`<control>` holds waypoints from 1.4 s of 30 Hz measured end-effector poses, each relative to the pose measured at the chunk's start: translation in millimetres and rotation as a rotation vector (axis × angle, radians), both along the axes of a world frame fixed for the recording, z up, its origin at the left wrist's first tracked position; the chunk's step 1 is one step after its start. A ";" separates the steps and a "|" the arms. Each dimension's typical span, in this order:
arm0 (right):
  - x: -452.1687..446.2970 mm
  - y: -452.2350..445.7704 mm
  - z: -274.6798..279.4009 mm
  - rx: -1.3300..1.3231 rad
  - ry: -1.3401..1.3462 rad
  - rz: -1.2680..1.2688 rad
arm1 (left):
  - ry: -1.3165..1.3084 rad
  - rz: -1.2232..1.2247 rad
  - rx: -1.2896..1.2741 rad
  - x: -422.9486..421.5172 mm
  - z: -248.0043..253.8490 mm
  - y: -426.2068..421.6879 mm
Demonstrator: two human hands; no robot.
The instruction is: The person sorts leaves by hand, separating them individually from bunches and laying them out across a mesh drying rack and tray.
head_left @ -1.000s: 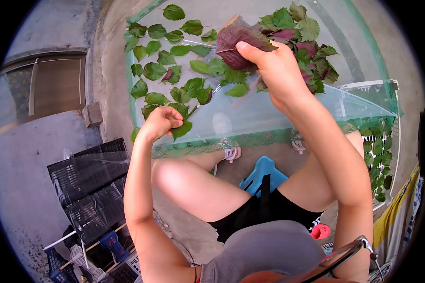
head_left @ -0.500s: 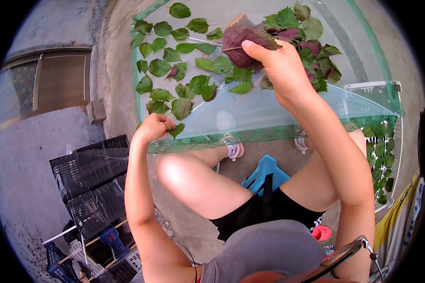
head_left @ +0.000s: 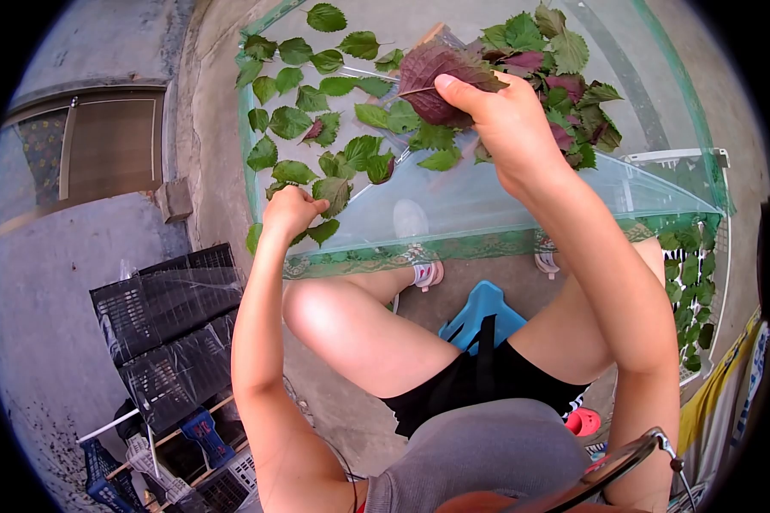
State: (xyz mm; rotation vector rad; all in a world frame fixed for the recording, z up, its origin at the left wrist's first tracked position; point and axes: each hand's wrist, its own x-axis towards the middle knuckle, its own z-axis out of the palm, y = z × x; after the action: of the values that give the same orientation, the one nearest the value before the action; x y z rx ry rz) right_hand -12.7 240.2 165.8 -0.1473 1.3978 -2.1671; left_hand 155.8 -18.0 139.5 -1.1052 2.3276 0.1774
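My right hand (head_left: 518,124) is closed on a large purple perilla leaf (head_left: 443,81), thumb on top, held above the mesh. Whether more leaves lie under it, I cannot tell. My left hand (head_left: 293,212) is over the near left of the mesh, thumb apart from the fingers and seemingly empty. Its thumb tip meets the edge of a green leaf (head_left: 334,193), and another green leaf (head_left: 323,232) lies just below. Green leaves are spread singly over the left of the pale mesh sheet (head_left: 470,201). Behind my right hand is a heap of green and purple leaves (head_left: 565,90).
A white rack (head_left: 720,282) with rows of leaves stands at the right. Black plastic crates (head_left: 167,299) sit at the lower left by the wall. Between my legs is a blue stool (head_left: 479,312); a red shoe (head_left: 582,421) lies near my hip.
My left hand has moved slightly up and right, and its thumb has parted from the fingers. The small leaf it was pinching now lies on the mesh. My right hand has barely shifted.
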 end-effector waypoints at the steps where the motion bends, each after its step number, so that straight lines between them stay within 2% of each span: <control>1: -0.7 0.0 -0.9 0.011 0.007 0.007 | -0.019 0.006 -0.017 -0.7 -4.5 -1.3; 6: -0.2 2.1 4.7 -0.014 -0.001 -0.016 | 0.050 0.042 0.001 -4.4 -9.9 7.7; 8: -2.5 4.2 2.9 0.026 -0.013 0.075 | 0.105 0.037 0.028 -4.9 -7.4 14.5; 10: -1.1 2.2 3.1 0.016 0.000 0.037 | 0.192 -0.130 0.201 -6.2 -3.4 22.0; 13: 0.6 0.9 2.3 -0.002 0.018 -0.001 | 0.186 -0.264 0.290 -7.8 2.0 31.2; 18: 0.8 3.2 3.4 0.046 -0.004 0.063 | 0.375 -0.258 0.384 -14.2 21.6 44.4; 19: 2.7 3.8 6.2 -0.014 -0.066 0.102 | 0.529 -0.116 0.479 -16.0 25.1 48.1; 21: 5.1 3.8 8.4 -0.070 -0.114 0.135 | 0.691 0.020 0.581 -20.6 36.8 62.8; 23: 7.6 1.8 3.6 -0.124 -0.175 0.159 | 0.810 0.320 1.007 -25.1 49.6 86.1; 24: 9.0 1.3 2.2 -0.111 -0.154 0.169 | 0.820 0.312 1.018 -27.3 51.3 96.6; 26: 13.1 1.5 1.5 -0.075 0.087 0.204 | 0.891 0.487 1.411 -31.4 50.8 114.3; 27: 14.6 1.3 1.4 -0.027 0.238 0.225 | 0.902 0.479 1.422 -35.7 47.9 119.1; 30: 24.7 0.8 3.7 -0.129 0.237 0.334 | 1.180 0.541 1.589 -41.1 37.5 118.3; 31: 26.0 0.6 3.5 -0.112 0.244 0.344 | 1.192 0.540 1.595 -39.8 32.2 115.4; 33: 24.6 1.1 3.2 -0.077 0.229 0.349 | 1.352 0.478 1.339 -37.0 28.3 112.3; 35: 21.0 2.3 2.9 -0.047 0.191 0.340 | 1.396 0.473 1.283 -32.0 29.0 108.3; 38: 14.1 1.4 -0.5 0.062 0.176 0.204 | 1.435 0.286 0.950 -26.7 24.3 97.0; 39: 10.9 1.0 -1.6 0.106 0.166 0.176 | 1.429 0.300 0.954 -22.8 25.2 93.4; 42: 5.7 -0.4 -1.4 0.151 0.136 0.129 | 1.089 0.338 1.134 -17.4 37.1 88.0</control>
State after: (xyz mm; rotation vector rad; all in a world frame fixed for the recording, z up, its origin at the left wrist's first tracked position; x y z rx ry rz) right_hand -7.0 239.8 164.4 -0.3248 1.5771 -1.9697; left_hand 138.5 70.0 176.5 -0.7834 2.0517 2.3353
